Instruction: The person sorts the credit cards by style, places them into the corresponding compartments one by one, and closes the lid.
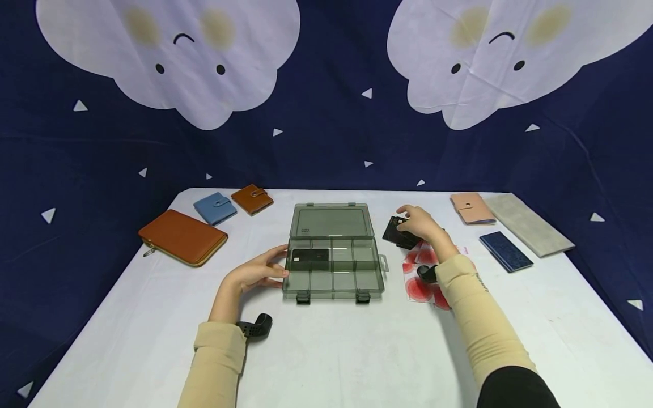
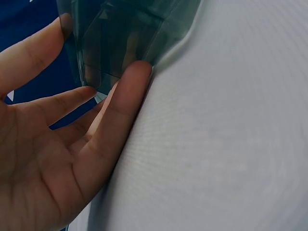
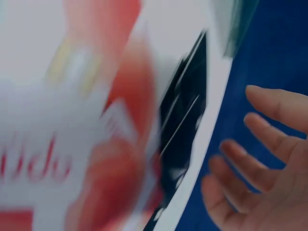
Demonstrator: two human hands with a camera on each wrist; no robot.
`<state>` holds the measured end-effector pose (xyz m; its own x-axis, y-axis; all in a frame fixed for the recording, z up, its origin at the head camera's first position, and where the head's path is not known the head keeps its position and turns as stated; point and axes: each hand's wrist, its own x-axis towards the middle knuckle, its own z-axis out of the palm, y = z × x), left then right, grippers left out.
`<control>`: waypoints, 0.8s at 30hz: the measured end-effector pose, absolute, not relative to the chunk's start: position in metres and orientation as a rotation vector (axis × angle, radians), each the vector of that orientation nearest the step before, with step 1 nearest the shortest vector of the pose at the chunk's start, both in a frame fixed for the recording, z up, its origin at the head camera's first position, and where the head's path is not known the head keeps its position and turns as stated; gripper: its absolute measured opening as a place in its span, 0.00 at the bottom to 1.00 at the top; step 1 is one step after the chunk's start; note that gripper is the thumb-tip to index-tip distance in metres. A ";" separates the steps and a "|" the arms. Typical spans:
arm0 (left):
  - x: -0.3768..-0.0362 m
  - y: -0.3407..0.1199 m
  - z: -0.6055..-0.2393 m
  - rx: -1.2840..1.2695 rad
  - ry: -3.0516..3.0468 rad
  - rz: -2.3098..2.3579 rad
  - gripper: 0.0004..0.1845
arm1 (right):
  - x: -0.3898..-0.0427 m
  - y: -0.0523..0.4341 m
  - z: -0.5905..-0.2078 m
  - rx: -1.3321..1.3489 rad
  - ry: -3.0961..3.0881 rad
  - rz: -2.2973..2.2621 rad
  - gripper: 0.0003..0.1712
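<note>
A: Scanning big to small. White table (image 1: 326, 351), dark blue backdrop with cloud faces (image 1: 168, 56) behind it. Mid-table: smoky clear compartment box (image 1: 333, 266), lid (image 1: 330, 220) swung open and lying back.

B: Anything in the box?

A: One black card (image 1: 309, 258) in the rear-left compartment. The other compartments I can't read through the tint.

B: Hands?

A: Left hand (image 1: 257, 271) is spread, fingers straight, tips against the box's left wall. Left wrist view confirms: fingertips (image 2: 137, 72) touch the box corner (image 2: 115, 43), gripping nothing. Right hand (image 1: 419, 222) sits to the right of the box, over a stack of black cards (image 1: 399, 232) that lies on a red-and-white printed sheet (image 1: 420, 277). Fingers bent down onto the top card; whether it is actually pinched, I cannot tell. Right wrist view is blurred, fingers (image 3: 269, 144) look loosely spread.

B: Rest?

A: Left side: large tan zip wallet (image 1: 182, 237), blue snap wallet (image 1: 215, 207), brown snap wallet (image 1: 252, 199). Right side: grey long wallet (image 1: 528, 224), navy wallet (image 1: 505, 251), pink wallet (image 1: 472, 207).
</note>
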<state>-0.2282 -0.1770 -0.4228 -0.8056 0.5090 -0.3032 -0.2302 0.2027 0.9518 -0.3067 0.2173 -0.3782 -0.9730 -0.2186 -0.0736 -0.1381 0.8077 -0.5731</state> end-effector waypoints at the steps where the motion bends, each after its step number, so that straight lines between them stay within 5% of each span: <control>1: -0.228 -0.177 -0.423 0.260 1.905 1.661 0.45 | -0.307 0.221 -0.379 -0.237 2.858 -0.839 0.31; 10: -0.228 -0.178 -0.422 0.255 1.898 1.665 0.44 | -0.304 0.239 -0.380 0.132 2.721 -0.564 0.54; 24: -0.228 -0.177 -0.422 0.244 1.904 1.666 0.45 | -0.306 0.251 -0.384 0.147 2.728 -0.552 0.49</control>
